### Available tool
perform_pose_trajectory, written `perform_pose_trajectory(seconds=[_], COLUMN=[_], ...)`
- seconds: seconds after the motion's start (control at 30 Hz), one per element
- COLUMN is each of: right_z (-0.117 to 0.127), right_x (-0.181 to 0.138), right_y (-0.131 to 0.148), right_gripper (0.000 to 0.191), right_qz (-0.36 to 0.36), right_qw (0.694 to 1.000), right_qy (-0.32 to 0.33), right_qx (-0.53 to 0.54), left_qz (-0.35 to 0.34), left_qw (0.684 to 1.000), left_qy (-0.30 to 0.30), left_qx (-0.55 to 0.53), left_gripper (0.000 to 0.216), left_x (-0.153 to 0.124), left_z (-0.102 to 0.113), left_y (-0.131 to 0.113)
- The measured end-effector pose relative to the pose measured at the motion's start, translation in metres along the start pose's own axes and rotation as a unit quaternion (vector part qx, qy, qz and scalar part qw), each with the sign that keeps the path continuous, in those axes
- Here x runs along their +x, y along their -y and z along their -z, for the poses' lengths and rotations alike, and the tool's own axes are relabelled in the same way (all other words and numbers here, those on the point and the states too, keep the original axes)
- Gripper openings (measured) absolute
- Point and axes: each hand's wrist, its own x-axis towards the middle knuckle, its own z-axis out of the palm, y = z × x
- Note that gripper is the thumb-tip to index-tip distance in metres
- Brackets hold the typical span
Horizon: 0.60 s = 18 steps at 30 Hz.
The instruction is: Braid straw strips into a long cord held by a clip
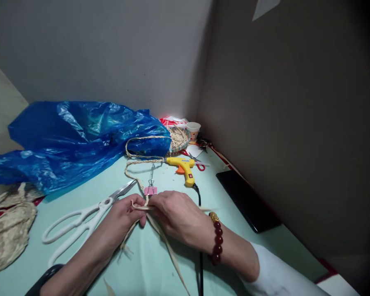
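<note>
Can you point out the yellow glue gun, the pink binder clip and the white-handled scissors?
Yellow glue gun [188,167], head view: body, where barrel meets grip.
Pink binder clip [150,190], head view: pink body.
White-handled scissors [107,202], head view: pivot between blades and handles.

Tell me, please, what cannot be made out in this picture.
In the head view:
How the pale strands cross: hidden by the left hand and right hand.
Whatever the blue plastic bag may hold: covered by its crumpled film.
The lower handle of the white scissors: partly behind the left forearm.
The lower woven piece: cut off by the left edge.
Lettering on the yellow glue gun: too small.
</note>
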Motion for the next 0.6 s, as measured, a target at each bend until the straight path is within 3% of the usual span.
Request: perform_pose_trajectory(seconds=[0.13,0.27,0.5,0.6], right_z=[0.014,0.023,0.019,0.018], right_x=[0.001,0.002,-0.005,-0.007], right_y=[-0.008,-0.013,-0.007,-0.004], right_gripper=[0.024,0.037,0.017,0.013], right_qz=[-0.075,-0.098,-0.124,-0.114], right_qw=[0.989,0.97,0.92,0.935], right_qy=[0.017,0.05,0.137,0.134], right_qx=[0.125,0.216,0.347,0.307], left_qz=[0.01,0.005,-0.023,-0.011], left_qw=[1.0,1.0,1.0,1.0], left_qy=[0.002,-0.014,-0.003,0.002], left_qx=[-0.008,-0.016,-0.007,-0.006], left_gripper=[0.025,0.026,0.028,0.031], left_x=[-0.001,-0.001,-0.002,-0.002], left_z=[-0.002,-0.002,-0.002,-0.003], left_y=[0.0,0.003,0.003,-0.001])
